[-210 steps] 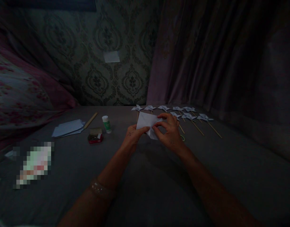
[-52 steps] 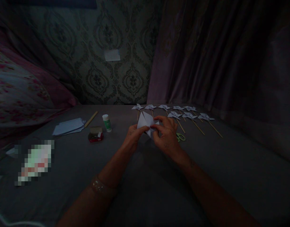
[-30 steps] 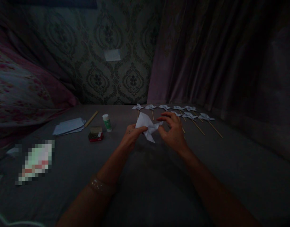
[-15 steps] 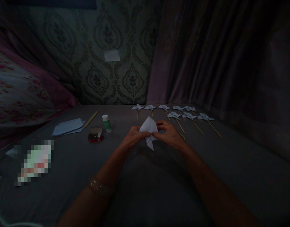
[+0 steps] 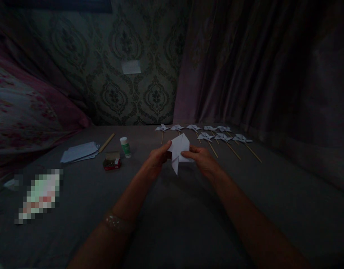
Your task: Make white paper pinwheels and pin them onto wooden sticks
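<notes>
A white folded paper pinwheel is held up between my two hands, above the grey cloth. Its flaps point up and down, and no stick shows on it. My left hand pinches its left edge, thumb in front and fingers behind. My right hand grips the right side, its thumb lying across the front face. The right fingers are partly hidden behind the paper. Beyond my hands lie several finished white paper pinwheels on wooden sticks.
To the left are a glue stick with a white cap, a small red open box of metal bits, a stack of white paper and a wooden ruler. A blurred-out patch lies nearer. Curtains hang at the right.
The paper has turned and opened out, showing a wider face. My left thumb has moved up to its left edge, and my right hand has shifted slightly lower on its side.
</notes>
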`<action>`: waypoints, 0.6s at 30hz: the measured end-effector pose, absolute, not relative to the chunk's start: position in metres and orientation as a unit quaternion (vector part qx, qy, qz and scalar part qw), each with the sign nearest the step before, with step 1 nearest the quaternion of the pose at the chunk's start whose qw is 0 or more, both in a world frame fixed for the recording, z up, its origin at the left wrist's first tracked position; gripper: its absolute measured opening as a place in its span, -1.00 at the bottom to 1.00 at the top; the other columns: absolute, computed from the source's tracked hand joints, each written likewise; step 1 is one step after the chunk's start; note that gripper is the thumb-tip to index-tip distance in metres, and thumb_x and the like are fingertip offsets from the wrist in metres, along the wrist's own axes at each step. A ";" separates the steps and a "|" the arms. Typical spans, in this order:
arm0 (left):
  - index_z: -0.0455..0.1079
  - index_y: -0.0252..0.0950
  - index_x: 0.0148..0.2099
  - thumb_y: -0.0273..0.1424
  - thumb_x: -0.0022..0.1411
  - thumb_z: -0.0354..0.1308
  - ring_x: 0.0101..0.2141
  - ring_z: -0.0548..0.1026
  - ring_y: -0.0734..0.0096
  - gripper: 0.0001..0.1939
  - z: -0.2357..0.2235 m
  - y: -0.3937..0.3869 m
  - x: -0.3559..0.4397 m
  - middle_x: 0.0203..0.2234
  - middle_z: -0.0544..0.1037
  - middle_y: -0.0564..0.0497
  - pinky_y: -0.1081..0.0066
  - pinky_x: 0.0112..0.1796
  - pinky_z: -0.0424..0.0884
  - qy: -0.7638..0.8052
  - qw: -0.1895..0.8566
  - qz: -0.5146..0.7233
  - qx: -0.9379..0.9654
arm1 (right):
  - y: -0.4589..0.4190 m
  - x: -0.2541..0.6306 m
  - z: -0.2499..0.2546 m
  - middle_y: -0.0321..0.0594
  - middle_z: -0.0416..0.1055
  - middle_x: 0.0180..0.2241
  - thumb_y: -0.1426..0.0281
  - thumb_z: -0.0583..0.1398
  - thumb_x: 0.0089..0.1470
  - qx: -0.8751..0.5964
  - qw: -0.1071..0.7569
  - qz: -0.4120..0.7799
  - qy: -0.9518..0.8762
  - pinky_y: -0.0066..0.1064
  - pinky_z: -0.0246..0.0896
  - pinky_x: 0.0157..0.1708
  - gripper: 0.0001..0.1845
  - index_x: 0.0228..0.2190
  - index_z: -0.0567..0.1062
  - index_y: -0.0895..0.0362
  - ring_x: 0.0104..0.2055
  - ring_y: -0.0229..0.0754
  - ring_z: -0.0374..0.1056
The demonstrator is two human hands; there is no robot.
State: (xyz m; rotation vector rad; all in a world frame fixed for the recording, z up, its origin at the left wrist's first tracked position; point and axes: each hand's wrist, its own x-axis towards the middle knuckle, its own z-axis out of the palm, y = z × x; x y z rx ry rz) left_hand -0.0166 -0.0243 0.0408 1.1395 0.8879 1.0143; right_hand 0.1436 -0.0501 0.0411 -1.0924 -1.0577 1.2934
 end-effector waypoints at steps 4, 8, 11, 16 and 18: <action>0.48 -0.37 -0.46 -0.21 -0.17 0.35 -0.46 0.43 0.38 -0.70 0.041 -0.029 -0.012 -0.53 0.52 -0.02 0.37 -0.31 0.27 0.385 0.639 0.473 0.468 | -0.049 0.141 0.038 -0.23 0.56 -0.40 0.40 0.34 -0.35 -0.442 0.564 0.545 -0.435 -0.33 0.25 -0.25 -0.76 -0.46 0.59 0.13 -0.37 -0.17 0.43; 0.49 -0.38 -0.47 -0.38 -0.22 0.34 -0.51 0.43 0.39 -0.80 0.034 -0.029 -0.010 -0.56 0.53 -0.02 0.38 -0.38 0.29 0.393 0.628 0.476 0.473 | -0.048 0.141 0.038 -0.23 0.56 -0.39 0.40 0.35 -0.34 -0.442 0.567 0.540 -0.437 -0.32 0.25 -0.24 -0.75 -0.45 0.58 0.13 -0.37 -0.18 0.43; 0.50 -0.39 -0.43 -0.40 -0.21 0.33 -0.53 0.44 0.40 -0.79 0.030 -0.027 -0.009 -0.57 0.54 -0.03 0.39 -0.41 0.31 0.390 0.624 0.472 0.486 | -0.049 0.140 0.038 -0.24 0.55 -0.41 0.39 0.35 -0.35 -0.445 0.569 0.541 -0.431 -0.34 0.25 -0.26 -0.77 -0.48 0.57 0.14 -0.40 -0.20 0.42; 0.49 -0.41 -0.45 -0.44 -0.20 0.31 -0.54 0.45 0.42 -0.82 0.032 -0.029 -0.009 -0.54 0.56 -0.06 0.42 -0.44 0.31 0.392 0.610 0.472 0.500 | -0.049 0.139 0.037 -0.24 0.55 -0.41 0.38 0.35 -0.36 -0.445 0.571 0.536 -0.434 -0.35 0.24 -0.29 -0.76 -0.48 0.57 0.13 -0.42 -0.23 0.40; 0.50 -0.41 -0.43 -0.45 -0.21 0.30 -0.52 0.46 0.39 -0.81 0.035 -0.031 -0.008 -0.53 0.56 -0.07 0.41 -0.42 0.33 0.393 0.612 0.474 0.496 | -0.048 0.139 0.036 -0.24 0.55 -0.40 0.37 0.35 -0.35 -0.448 0.569 0.530 -0.441 -0.35 0.23 -0.30 -0.75 -0.47 0.58 0.13 -0.41 -0.22 0.39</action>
